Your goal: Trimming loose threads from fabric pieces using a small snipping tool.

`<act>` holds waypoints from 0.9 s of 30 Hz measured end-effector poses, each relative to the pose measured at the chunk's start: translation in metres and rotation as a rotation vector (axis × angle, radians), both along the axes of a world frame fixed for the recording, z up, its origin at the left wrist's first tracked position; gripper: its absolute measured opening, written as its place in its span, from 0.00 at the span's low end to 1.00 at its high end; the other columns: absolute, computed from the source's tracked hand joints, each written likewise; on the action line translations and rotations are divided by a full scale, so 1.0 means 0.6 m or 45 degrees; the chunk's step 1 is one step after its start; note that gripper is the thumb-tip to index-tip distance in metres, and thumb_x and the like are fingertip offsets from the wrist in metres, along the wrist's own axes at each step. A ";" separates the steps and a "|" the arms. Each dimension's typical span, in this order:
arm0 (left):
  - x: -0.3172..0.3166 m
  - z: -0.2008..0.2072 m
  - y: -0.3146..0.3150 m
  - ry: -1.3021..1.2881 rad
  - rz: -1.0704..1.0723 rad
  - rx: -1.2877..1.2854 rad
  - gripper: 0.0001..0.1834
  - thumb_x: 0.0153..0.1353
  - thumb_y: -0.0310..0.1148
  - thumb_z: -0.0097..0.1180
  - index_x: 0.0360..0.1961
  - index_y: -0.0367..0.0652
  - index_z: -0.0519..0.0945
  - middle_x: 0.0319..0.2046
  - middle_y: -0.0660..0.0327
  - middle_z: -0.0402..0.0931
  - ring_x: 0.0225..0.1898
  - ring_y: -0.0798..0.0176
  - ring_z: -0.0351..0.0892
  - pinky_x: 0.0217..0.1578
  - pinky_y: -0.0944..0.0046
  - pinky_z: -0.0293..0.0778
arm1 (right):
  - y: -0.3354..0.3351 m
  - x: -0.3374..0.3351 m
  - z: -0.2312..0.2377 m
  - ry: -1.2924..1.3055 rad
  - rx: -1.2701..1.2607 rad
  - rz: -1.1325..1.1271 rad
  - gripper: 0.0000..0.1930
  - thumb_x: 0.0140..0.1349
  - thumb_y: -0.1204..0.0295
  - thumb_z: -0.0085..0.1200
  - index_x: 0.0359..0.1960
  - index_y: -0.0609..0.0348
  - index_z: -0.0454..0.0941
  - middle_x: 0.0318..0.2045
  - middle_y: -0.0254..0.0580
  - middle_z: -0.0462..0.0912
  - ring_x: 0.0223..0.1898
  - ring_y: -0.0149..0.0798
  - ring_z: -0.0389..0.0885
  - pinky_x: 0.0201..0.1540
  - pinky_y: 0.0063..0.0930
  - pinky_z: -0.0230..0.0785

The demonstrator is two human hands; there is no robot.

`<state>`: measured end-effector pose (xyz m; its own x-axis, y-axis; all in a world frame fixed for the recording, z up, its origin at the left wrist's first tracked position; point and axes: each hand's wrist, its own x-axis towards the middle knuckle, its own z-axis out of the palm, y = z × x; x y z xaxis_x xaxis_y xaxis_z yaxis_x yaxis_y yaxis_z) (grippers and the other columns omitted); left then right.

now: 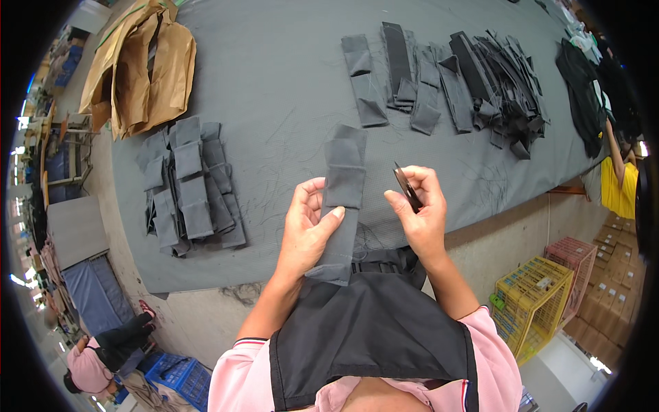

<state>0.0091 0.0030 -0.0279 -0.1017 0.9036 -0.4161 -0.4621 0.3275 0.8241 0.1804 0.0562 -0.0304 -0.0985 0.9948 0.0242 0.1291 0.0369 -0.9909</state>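
Note:
Between the thumb and fingers of my left hand (306, 223) is a dark grey fabric strip (345, 168) with folded, stitched sections. Its far end reaches over the table and its near end hangs by my black apron (371, 336). Just right of it, my right hand (422, 213) is closed around small black thread snips (407, 187), blades pointing away from me and apart from the strip. A stack of similar grey strips (192, 185) lies to the left. Loose thread ends (371, 240) show beside the strip near the table's front edge.
The grey cloth-covered table (274, 89) carries more strips (494, 89) at the far right and an open brown paper bag (147, 69) at the far left. Yellow and pink crates (532, 295) stand right of me. Other people (96, 357) are at the left and right edges.

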 end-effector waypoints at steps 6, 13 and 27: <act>0.002 -0.001 -0.004 -0.037 -0.086 0.096 0.26 0.58 0.21 0.54 0.58 0.33 0.61 0.46 0.55 0.72 0.47 0.68 0.73 0.47 0.70 0.71 | 0.001 -0.030 0.011 -0.250 0.332 0.423 0.19 0.47 0.81 0.60 0.43 0.57 0.76 0.28 0.38 0.78 0.20 0.35 0.75 0.24 0.18 0.63; 0.013 0.001 -0.018 -0.117 -0.072 0.059 0.31 0.58 0.21 0.56 0.58 0.41 0.55 0.42 0.57 0.71 0.44 0.70 0.72 0.44 0.71 0.71 | 0.032 -0.052 -0.016 0.243 0.160 0.020 0.05 0.61 0.75 0.52 0.28 0.59 0.70 0.22 0.27 0.63 0.22 0.22 0.60 0.23 0.16 0.57; 0.000 0.021 0.012 1.041 -0.244 0.698 0.19 0.47 0.36 0.69 0.29 0.35 0.71 0.57 0.44 0.60 0.56 0.51 0.67 0.56 0.53 0.62 | 0.056 -0.061 0.001 0.659 -0.798 0.303 0.09 0.61 0.68 0.55 0.31 0.61 0.73 0.25 0.28 0.73 0.25 0.19 0.68 0.25 0.14 0.62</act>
